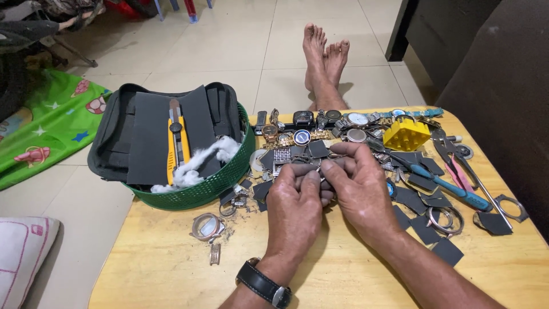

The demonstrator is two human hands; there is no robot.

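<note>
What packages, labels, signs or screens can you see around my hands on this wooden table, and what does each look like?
No packages, signs or lit screens show.
Round watch dials: in the row of watches along the table's far edge, white or dark faces in metal cases; markings too small to tell.
Black rectangular watch: same row, dark blank face.
Yellow plastic block with holes: far right of the row, no label visible.
Left hand and right hand: together pinch a small metal part.
</note>
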